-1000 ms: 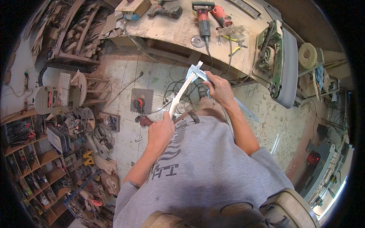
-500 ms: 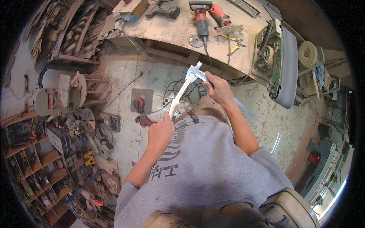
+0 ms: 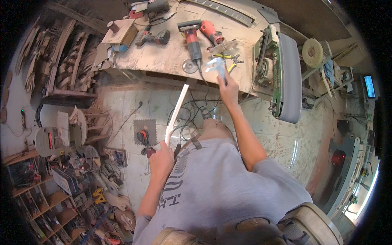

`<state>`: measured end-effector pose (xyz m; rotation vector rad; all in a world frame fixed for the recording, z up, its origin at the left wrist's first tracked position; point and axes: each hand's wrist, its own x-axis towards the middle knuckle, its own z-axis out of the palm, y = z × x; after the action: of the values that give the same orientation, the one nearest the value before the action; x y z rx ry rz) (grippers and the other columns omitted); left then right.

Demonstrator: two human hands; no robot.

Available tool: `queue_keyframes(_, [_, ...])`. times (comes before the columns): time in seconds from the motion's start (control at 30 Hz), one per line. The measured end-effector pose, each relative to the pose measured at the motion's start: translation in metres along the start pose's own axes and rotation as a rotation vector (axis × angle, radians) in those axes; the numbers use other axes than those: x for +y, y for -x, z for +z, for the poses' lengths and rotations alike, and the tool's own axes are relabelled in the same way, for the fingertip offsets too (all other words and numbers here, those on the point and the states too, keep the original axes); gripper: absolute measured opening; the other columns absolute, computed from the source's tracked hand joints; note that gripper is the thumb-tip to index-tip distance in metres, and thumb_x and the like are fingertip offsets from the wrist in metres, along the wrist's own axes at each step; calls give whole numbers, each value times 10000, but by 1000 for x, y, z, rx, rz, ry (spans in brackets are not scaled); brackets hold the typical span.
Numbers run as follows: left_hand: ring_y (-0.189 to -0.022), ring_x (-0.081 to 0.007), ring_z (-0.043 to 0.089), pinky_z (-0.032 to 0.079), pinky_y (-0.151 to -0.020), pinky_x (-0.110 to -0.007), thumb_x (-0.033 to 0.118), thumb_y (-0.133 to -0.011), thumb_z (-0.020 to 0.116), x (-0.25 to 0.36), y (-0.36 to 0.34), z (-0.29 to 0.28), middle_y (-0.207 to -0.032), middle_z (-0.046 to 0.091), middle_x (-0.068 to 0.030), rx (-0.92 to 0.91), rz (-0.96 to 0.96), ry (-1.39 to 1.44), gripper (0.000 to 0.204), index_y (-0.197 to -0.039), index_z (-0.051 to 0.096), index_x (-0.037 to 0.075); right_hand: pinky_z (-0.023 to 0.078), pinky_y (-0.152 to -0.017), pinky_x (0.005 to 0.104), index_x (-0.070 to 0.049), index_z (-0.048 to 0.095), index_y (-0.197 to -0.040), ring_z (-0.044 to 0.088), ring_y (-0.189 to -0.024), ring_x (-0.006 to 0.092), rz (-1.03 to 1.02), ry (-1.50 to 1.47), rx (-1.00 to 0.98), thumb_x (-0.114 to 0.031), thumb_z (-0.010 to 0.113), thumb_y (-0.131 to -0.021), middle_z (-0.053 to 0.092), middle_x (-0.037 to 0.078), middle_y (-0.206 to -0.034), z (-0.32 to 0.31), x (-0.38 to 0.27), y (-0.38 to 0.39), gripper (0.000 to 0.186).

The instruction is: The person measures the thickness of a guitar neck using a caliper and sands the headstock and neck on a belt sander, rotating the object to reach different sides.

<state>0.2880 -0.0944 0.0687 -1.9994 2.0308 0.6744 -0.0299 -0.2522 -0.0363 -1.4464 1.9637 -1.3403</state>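
A person stands at a dusty wooden worktop (image 3: pixel 163 57), seen from above. The left hand (image 3: pixel 162 157) is closed around the lower end of a long white strip (image 3: pixel 175 112), which slants up toward the worktop's front edge without touching it. The right hand (image 3: pixel 228 87) is stretched forward, fingers wrapped on a silvery measuring caliper (image 3: pixel 216 65) held just over the worktop's near edge, apart from the strip.

The step in hand looks like setting the caliper down among the tools or lifting it from there — the strip waits in the other hand. The next move calls for care at the crowded edge: a red angle grinder (image 3: pixel 194 41), a loose disc (image 3: pixel 190 66) and yellow-handled pliers (image 3: pixel 229 61) lie close by, and a belt sander (image 3: pixel 281 77) stands just to the right. Open room lies over the tiled floor (image 3: pixel 134 110) between body and worktop — cables trail there.
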Motion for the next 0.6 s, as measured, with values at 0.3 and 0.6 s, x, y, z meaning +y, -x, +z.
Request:
queue_keyframes(0.3, [-737, -486, 690, 522, -679, -596, 277, -998, 576, 21, -55, -31, -743, 685, -274, 9, 22, 53, 298, -1084, 441, 25, 540, -785, 517, 86, 697, -1150, 736, -947, 408, 575, 184, 248, -205, 644, -881, 733, 308, -1024, 32, 251, -166, 400])
queue_keyframes(0.6, [-682, -471, 684, 520, -649, -584, 284, -977, 598, 33, -77, -31, -710, 686, -248, 165, 161, 71, 407, -1314, 515, 71, 581, -775, 375, 32, 712, -1210, 722, -860, 278, 434, -622, -189, -481, 631, -1009, 723, 219, -1071, -5, -22, -95, 557])
